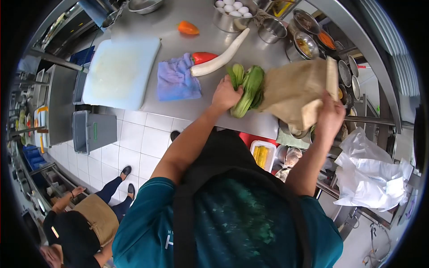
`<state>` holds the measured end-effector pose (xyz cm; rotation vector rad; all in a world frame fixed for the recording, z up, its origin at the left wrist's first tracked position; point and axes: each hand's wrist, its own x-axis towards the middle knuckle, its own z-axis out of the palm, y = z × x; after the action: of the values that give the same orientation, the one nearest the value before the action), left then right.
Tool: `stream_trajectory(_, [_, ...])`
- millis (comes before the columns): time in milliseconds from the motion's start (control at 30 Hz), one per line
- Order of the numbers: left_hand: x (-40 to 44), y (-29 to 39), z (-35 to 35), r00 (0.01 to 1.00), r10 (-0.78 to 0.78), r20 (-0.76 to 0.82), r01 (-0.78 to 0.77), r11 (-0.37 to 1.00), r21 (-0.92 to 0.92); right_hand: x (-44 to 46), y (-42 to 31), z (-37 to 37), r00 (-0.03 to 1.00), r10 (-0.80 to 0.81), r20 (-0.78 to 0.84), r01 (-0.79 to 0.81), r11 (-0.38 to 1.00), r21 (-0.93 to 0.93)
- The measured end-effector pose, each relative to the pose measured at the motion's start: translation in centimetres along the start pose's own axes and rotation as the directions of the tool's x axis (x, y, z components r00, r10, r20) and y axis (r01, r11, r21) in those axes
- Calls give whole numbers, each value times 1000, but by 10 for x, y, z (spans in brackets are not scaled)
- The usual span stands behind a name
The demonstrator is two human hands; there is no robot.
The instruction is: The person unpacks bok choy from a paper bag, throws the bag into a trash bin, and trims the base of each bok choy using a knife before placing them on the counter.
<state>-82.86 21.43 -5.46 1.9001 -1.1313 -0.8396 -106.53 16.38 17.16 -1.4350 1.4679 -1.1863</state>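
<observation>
My left hand [227, 94] is closed around the pale stalks of green bok choy [254, 85] at the front edge of the steel counter. A brown paper bag [292, 85] lies on its side just right of the bok choy, its near end touching the leaves. My right hand [331, 117] grips the bag's right end, by a folded edge. Beyond my left hand lie a long white daikon radish [223, 58], a red pepper [203, 57] partly behind it, and a crumpled blue-purple cloth [178, 80].
A white cutting board [120, 73] overhangs the counter at left. Farther back are an orange pepper [188, 28], a pot of eggs [230, 20] and a steel pot [272, 30]. Bowls of ingredients [307, 44] stand at right. Behind me at left is another person [73, 228].
</observation>
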Motion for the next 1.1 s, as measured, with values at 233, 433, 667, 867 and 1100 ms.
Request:
stream_trajectory(233, [8,-23,1,942,264,206,-260,964,-49,3,39,-56,884,-388,259,457,605,-652])
stream_trajectory(433, [-90,2,-166,953,133,-271,-250,850,-463,-38,34,83,815,-419,401,238,872,428])
stream_trajectory(667, [-365,77,-484,53,311,-949,-222,930,292,-89,9,205,452,-444,773,112,889,445])
stream_trajectory(867, [-524,205,-561,-274,666,-693,322,743,587,-146,-14,280,169,-499,850,-54,857,513])
stream_trajectory(1100, [-463,80,-605,397,526,-752,-36,827,560,-247,-54,401,231,-500,834,-49,851,524])
